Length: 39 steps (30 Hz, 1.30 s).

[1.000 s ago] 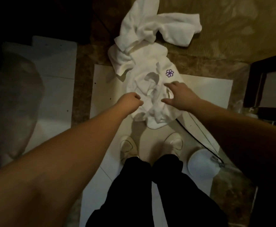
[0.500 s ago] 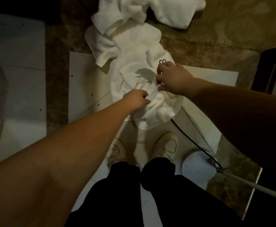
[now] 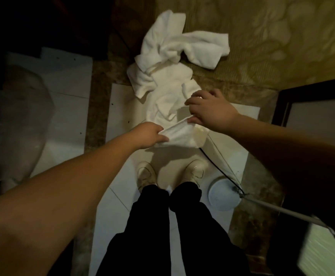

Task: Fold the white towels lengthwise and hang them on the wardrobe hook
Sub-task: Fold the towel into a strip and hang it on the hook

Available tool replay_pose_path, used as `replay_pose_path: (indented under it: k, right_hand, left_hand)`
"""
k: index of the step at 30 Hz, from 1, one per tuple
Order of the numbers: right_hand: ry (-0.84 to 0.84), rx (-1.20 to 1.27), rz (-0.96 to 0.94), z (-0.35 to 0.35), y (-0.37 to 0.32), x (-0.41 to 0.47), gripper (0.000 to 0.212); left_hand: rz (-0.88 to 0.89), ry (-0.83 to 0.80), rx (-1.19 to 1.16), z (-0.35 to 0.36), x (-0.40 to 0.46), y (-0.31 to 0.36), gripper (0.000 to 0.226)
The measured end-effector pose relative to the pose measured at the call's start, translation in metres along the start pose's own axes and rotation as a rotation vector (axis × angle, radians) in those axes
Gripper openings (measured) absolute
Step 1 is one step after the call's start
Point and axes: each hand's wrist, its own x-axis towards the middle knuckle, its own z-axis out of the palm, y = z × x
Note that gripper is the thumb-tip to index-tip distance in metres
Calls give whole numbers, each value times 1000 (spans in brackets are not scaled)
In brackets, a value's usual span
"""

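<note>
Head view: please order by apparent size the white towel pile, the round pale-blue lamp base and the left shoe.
1. white towel pile, clearly the largest.
2. and 3. round pale-blue lamp base and left shoe: they look similar in size, and the trouser leg hides part of the shoe, so I cannot rank them.

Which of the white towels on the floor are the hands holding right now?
The nearer towel, closest to the shoes. The left hand and right hand pinch its edge taut between them. The farther towel lies crumpled and untouched.
</note>
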Motion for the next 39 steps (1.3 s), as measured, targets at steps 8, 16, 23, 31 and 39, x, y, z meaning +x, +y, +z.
replay_pose_path:
  k: [8, 16, 23, 31, 39]
  right_hand:
    - [29, -155, 86, -123, -37, -28, 35]
    - [142, -149, 147, -273, -99, -62, 24]
    - [175, -113, 321, -396, -161, -99, 28]
    - [350, -185, 247, -482, -232, -148, 20]
    - [562, -225, 201, -515, -308, -221, 37]
  left_hand:
    - [93, 178, -83, -72, -125, 35, 21]
    - [131, 337, 51, -139, -276, 74, 33]
    - [143, 472, 74, -158, -407, 93, 17]
    - [73, 715, 163, -143, -554, 86, 26]
    - [-11, 1048, 286, -85, -688, 68, 29]
